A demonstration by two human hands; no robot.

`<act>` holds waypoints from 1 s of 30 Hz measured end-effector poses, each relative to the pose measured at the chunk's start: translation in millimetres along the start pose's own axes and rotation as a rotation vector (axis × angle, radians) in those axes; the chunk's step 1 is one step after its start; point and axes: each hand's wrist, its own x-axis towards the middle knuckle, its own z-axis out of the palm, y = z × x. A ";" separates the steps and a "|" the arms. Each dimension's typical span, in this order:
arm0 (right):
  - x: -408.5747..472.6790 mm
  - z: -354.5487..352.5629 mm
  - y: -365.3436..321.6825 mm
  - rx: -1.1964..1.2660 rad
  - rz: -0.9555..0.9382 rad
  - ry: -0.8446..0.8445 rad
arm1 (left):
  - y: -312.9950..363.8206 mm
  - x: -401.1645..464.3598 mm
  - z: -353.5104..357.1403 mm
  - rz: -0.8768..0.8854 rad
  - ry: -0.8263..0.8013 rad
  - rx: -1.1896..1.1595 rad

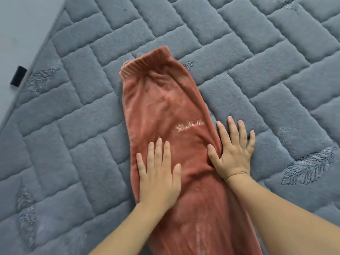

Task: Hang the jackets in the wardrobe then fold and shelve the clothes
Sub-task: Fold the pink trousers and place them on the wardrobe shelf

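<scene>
Fingers on both hands are straight and spread, nothing pinched or curled around. Her left hand (159, 173) lies flat, palm down, on the rust-orange fleece garment (165, 111), pressing its soft pile near the near-left edge, with the thumb pointing toward the other hand. The right hand (232, 151) lies flat too, but it straddles the garment's right edge: the thumb and the heel of the palm sit on the orange cloth where it bunches into a small crease, while the four fingers reach out onto the grey quilted plush bedspread (73, 126) beside it.

That garment lies lengthwise away from the person, roughly in the middle of the spread, folded into a long narrow shape. Its ribbed knit band (145, 63) is at the far end, slightly puckered where the fleece gathers into it. A line of pale embroidered script (189, 125) runs across the cloth just beyond the hands, nearer the right one; the letters are too small to read. The near end of the garment runs out of sight between the two bare forearms.

Stitched leaf motifs (309, 166) dot the brick-patterned spread. At the far left, beyond the spread's edge, a small black rectangular object (18, 76) stands against a pale surface; what it is I cannot tell.
</scene>
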 end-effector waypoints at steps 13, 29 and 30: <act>-39.1 -5.5 6.7 0.128 -0.087 -0.101 | -9.1 4.8 36.5 -0.019 0.049 0.185; -403.5 -75.7 122.9 0.365 0.031 -0.366 | 73.4 -365.3 80.5 0.142 -0.265 -0.039; -424.5 -79.7 131.2 0.359 0.076 -0.368 | 72.2 -393.0 83.2 0.208 -0.309 -0.032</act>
